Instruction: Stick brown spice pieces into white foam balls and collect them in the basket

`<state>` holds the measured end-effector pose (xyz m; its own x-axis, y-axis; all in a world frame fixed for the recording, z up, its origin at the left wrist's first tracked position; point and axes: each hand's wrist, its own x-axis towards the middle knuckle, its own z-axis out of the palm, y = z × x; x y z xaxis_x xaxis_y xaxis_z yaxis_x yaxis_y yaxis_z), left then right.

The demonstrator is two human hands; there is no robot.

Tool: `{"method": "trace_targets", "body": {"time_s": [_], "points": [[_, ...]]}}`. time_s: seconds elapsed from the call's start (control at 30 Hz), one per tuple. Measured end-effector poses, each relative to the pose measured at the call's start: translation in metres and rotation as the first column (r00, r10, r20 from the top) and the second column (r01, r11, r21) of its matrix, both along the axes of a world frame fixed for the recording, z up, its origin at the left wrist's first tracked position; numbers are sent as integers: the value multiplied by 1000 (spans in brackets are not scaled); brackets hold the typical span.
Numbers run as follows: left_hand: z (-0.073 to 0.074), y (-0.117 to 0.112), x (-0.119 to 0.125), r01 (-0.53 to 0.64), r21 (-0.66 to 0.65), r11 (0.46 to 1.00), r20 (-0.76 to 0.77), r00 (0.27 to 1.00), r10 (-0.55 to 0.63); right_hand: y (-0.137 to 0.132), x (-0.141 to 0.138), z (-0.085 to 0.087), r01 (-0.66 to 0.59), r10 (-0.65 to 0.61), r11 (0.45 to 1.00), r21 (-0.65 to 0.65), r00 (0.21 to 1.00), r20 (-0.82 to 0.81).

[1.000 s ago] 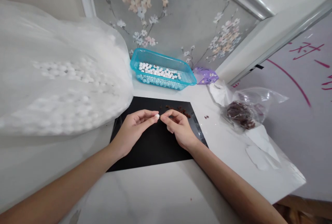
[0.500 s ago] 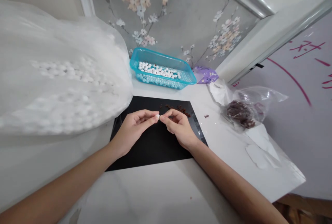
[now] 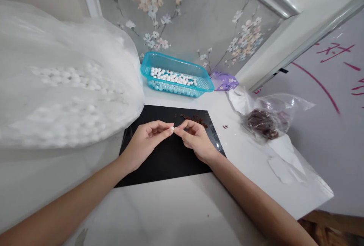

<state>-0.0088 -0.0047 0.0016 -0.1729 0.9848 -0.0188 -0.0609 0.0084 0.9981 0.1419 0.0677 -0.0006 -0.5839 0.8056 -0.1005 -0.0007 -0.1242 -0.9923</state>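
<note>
A small white ball (image 3: 172, 129) is pinched between the thumb and forefinger of my left hand (image 3: 145, 139). My right hand (image 3: 196, 138) meets it from the other side, its thumb and forefinger closed at the ball's edge. Whatever those right fingertips hold is too small to make out. Both hands are above a black mat (image 3: 162, 162). Just behind my right hand, small dark brown pieces (image 3: 196, 119) lie loose on the mat.
A blue plastic basket (image 3: 178, 63) with several white balls stands against the wall. On the left bulges a big translucent bag (image 3: 85, 48) of similar balls. To the right are a purple packet (image 3: 224, 81), a clear bag of brown pieces (image 3: 261, 122) and one loose brown piece (image 3: 225, 126).
Both hands keep nearly the same pose at the white ball. The whole view has shifted very slightly.
</note>
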Motion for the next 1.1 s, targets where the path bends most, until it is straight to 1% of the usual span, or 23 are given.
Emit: {"method": "trace_targets", "body": {"time_s": [0.1, 0.23, 0.4, 0.57, 0.77, 0.93, 1.1], "points": [[1, 0, 0, -4, -11, 1000, 26, 1000, 5, 0, -2, -1, 5, -5, 1000, -4, 1000, -22], [0, 2, 0, -31, -40, 999, 90, 995, 34, 0, -4, -2, 1, -4, 999, -50, 998, -63], [-1, 3, 1, -47, -54, 997, 134, 989, 54, 1, -5, -3, 9, -14, 997, -70, 997, -72], [0, 2, 2, -61, -60, 996, 135, 989, 68, 1, -5, -3, 8, -14, 998, -67, 996, -86], [-1, 1, 2, -70, -61, 996, 105, 992, 77, 2, -5, -3, 43, -52, 997, -71, 990, -131], [0, 2, 2, -67, -63, 996, 82, 994, 72, 1, -4, -3, 18, -24, 999, -47, 991, -134], [1, 2, 2, -60, -58, 997, 60, 996, 63, 1, -4, -4, 18, -23, 999, -30, 988, -152]]}}
